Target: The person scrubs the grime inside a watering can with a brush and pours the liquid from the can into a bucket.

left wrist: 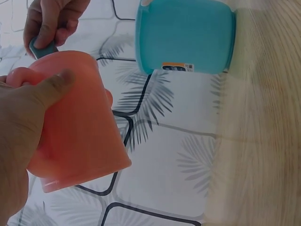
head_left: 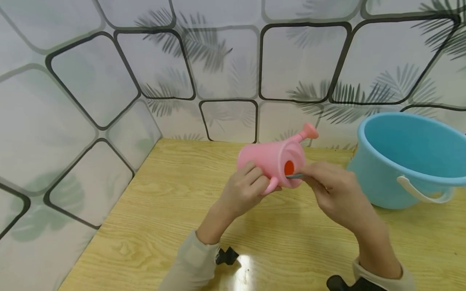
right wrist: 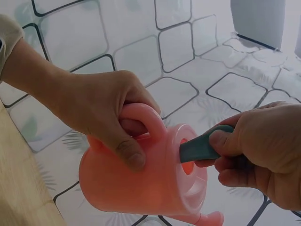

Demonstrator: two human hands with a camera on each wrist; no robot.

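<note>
A pink watering can [head_left: 260,155] is tilted on its side over the table, its opening toward the right and its spout pointing up and right. My left hand [head_left: 240,188] grips it around its handle, with the thumb along the can's wall in the right wrist view. My right hand [head_left: 338,194] pinches a teal handle [right wrist: 200,147] whose far end goes into the can's opening. What sits on that hidden end cannot be seen. Inside the opening, a red-orange patch [head_left: 289,168] shows.
A blue bucket [head_left: 375,169] with a white carrying handle [head_left: 422,193] stands at the right on the wood-grain table [head_left: 153,226]. The patterned wall [head_left: 229,60] rises right behind the table and along its left side.
</note>
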